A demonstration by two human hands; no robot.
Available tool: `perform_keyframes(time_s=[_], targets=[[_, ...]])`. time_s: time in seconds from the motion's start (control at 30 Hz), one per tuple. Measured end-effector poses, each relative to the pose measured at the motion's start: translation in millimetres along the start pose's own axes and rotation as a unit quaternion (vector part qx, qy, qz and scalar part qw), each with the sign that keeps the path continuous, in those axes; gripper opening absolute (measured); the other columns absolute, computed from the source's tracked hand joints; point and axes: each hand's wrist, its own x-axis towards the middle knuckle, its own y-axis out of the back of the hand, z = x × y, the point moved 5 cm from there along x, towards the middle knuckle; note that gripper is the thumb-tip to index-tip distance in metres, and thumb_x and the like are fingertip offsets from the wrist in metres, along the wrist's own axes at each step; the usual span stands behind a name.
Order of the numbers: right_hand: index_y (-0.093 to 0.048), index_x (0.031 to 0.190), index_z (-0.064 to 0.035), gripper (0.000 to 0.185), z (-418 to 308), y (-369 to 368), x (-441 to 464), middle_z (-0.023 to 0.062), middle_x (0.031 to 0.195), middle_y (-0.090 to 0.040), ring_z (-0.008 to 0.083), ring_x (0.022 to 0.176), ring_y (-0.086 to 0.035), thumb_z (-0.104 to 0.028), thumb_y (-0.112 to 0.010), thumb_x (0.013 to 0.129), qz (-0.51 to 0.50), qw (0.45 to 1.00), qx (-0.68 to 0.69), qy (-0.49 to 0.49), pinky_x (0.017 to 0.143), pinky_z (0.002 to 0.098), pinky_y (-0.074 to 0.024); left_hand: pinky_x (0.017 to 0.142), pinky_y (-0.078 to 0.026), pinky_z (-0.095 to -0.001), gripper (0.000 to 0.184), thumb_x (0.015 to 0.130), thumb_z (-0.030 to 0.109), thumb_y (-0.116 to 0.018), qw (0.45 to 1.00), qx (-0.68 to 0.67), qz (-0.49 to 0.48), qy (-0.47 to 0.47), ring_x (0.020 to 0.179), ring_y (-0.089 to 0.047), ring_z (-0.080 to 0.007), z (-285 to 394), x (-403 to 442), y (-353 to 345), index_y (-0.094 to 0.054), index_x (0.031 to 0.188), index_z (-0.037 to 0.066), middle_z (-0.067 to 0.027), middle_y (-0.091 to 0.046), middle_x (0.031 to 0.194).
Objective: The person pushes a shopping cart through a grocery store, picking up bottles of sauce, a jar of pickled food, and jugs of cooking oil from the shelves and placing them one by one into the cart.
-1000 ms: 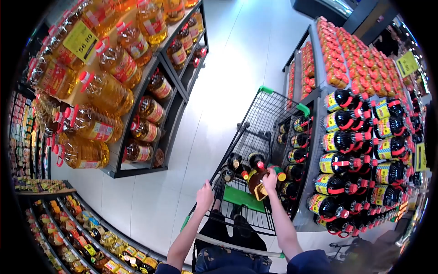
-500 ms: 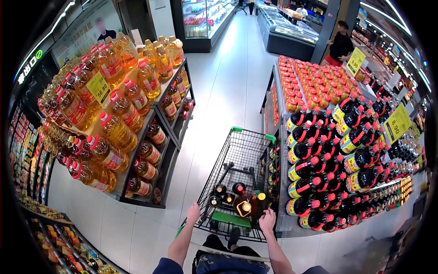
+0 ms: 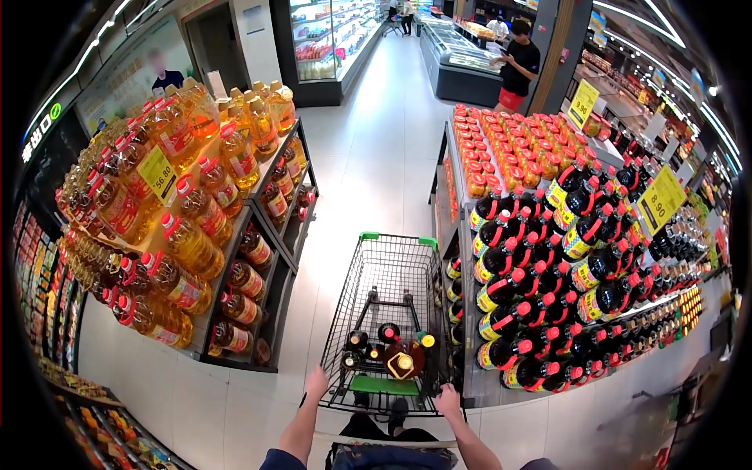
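A shopping cart (image 3: 342,305) is positioned on the pale floor (image 3: 352,180) of the aisle, between an oil display on the left and a bottle display on the right. Its rear left edge is neared by the left hand (image 3: 316,382), whose fingers are curled; whether the frame is grasped cannot be told. The right hand (image 3: 448,399) is held at the rear right corner, its fingers bent downward, and a firm grasp cannot be confirmed there either. Inside the cart, a large amber bottle (image 3: 404,363) is stood behind a green flap (image 3: 385,385), with small dark bottles (image 3: 358,339) grouped to its left. The left display is filled with oil bottles (image 3: 196,244); the right is stacked with dark bottles (image 3: 499,291) and red-lidded jars (image 3: 517,145). Farther back, a person in a black top (image 3: 518,66) is seen beside a freezer (image 3: 446,66).
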Motion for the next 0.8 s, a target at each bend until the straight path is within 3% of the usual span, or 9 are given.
perform_keyframes(time_s=[0.1, 0.2, 0.33, 0.5, 0.63, 0.8], targets=[[-0.062, 0.094, -0.0051, 0.023, -5.9, -12.0, 0.4, 0.0131, 0.102, -0.060, 0.0314, 0.097, -0.058, -0.011, -0.056, 0.073, -0.017, 0.998, -0.056, 0.036, 0.089, 0.0443, -0.0415, 0.075, -0.050, -0.0518, 0.029, 0.082, 0.009, -0.052, 1.000, -0.019, 0.016, -0.002, 0.086, -0.061, -0.0439, -8.3, 0.8, 3.7, -0.043, 0.109, 0.003, -0.0254, -0.063, 0.091], [-0.063, 0.091, -0.0050, 0.020, -14.2, -18.7, 2.1, 0.0133, 0.099, -0.061, 0.0313, 0.096, -0.058, -0.010, -0.055, 0.073, -0.026, 0.995, -0.088, 0.041, 0.091, 0.0446, -0.0404, 0.070, -0.051, -0.0506, 0.036, 0.080, 0.007, -0.051, 1.000, -0.008, 0.011, -0.008, 0.083, -0.062, -0.0426, -7.3, 6.6, 14.8, -0.042, 0.115, 0.001, -0.0256, -0.063, 0.088], [-0.064, 0.078, -0.0024, 0.013, -28.7, -18.6, 5.7, 0.0177, 0.084, -0.063, 0.0349, 0.084, -0.060, -0.007, -0.055, 0.070, 0.033, 0.994, -0.070, 0.081, 0.092, 0.0480, -0.0401, 0.067, -0.053, -0.0485, 0.047, 0.078, 0.006, -0.050, 0.998, 0.043, 0.030, -0.037, 0.076, -0.065, -0.0385, -25.9, 26.9, -0.7, -0.040, 0.124, 0.001, -0.0208, -0.065, 0.082], [-0.064, 0.076, -0.0008, 0.011, -36.9, -21.7, 12.5, 0.0202, 0.080, -0.063, 0.0375, 0.077, -0.060, -0.005, -0.056, 0.071, 0.038, 0.997, -0.027, 0.061, 0.075, 0.0450, -0.0487, 0.067, -0.053, -0.0491, 0.045, 0.081, 0.006, -0.048, 0.999, 0.044, 0.015, -0.025, 0.078, -0.065, -0.0374, -25.9, 39.4, 9.2, -0.039, 0.125, 0.004, -0.0193, -0.065, 0.084], [-0.067, 0.076, -0.0034, 0.012, -44.9, -27.2, 15.1, 0.0176, 0.077, -0.066, 0.0350, 0.075, -0.064, -0.008, -0.056, 0.072, -0.002, 0.997, -0.051, 0.059, 0.074, 0.0432, -0.0510, 0.067, -0.053, -0.0487, 0.042, 0.082, 0.005, -0.047, 0.999, 0.036, 0.020, -0.029, 0.077, -0.065, -0.0378, -29.6, 53.4, 10.0, -0.041, 0.124, 0.002, -0.0197, -0.066, 0.085], [-0.069, 0.074, -0.0057, 0.016, -64.9, -27.8, 16.4, 0.0179, 0.072, -0.065, 0.0355, 0.070, -0.064, -0.011, -0.055, 0.075, -0.016, 0.997, -0.059, 0.054, 0.072, 0.0423, -0.0523, 0.067, -0.055, -0.0455, 0.047, 0.079, 0.007, -0.056, 0.998, 0.046, 0.015, -0.045, 0.077, -0.066, -0.0359, -29.3, 71.1, 21.2, -0.042, 0.123, 0.002, -0.0181, -0.067, 0.083]])
